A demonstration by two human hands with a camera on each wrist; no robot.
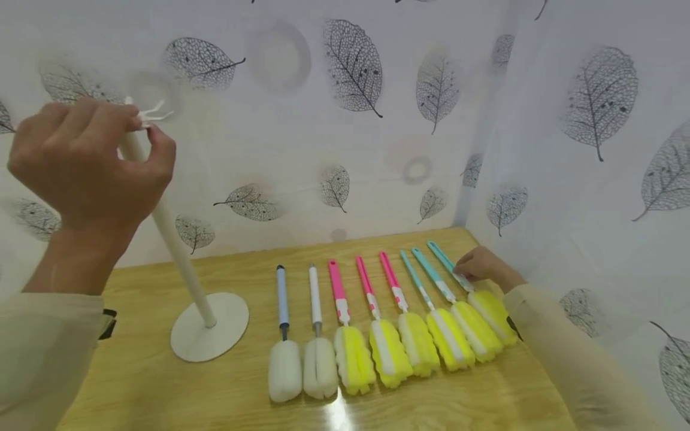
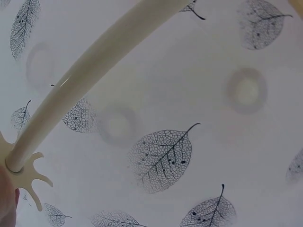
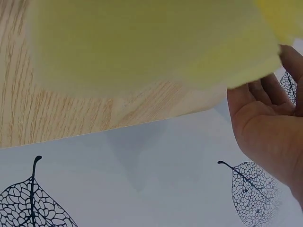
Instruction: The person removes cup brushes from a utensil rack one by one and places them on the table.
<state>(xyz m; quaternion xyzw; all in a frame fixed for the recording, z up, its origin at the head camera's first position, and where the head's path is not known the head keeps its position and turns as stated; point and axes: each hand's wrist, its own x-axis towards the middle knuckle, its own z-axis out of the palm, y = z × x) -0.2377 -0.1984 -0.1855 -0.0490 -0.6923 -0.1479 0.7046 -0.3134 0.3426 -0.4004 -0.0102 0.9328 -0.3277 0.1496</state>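
Observation:
My left hand (image 1: pixel 88 158) holds the hooked top (image 1: pixel 153 114) of a white stand, thumb and fingers curled about it. The stand's slim pole (image 1: pixel 180 254) leans up from a round base (image 1: pixel 185 335). Several curved prongs (image 2: pixel 35 177) show in the left wrist view, with only a sliver of the hand. At the far right, my right hand (image 1: pixel 481 264) pinches the teal handle of the last sponge brush (image 1: pixel 493 317), which lies on the table. Its yellow sponge head (image 3: pixel 156 42) fills the top of the right wrist view, blurred, beside the right hand (image 3: pixel 265 123).
Left of it lie more sponge brushes in a row: teal-handled ones (image 1: pixel 431 275), pink-handled ones (image 1: pixel 336 281), a white-handled one (image 1: pixel 315 293) and a blue-handled one (image 1: pixel 283 296). The wooden table (image 1: pixel 140 383) meets a leaf-patterned curtain (image 1: pixel 259 137) behind and at the right.

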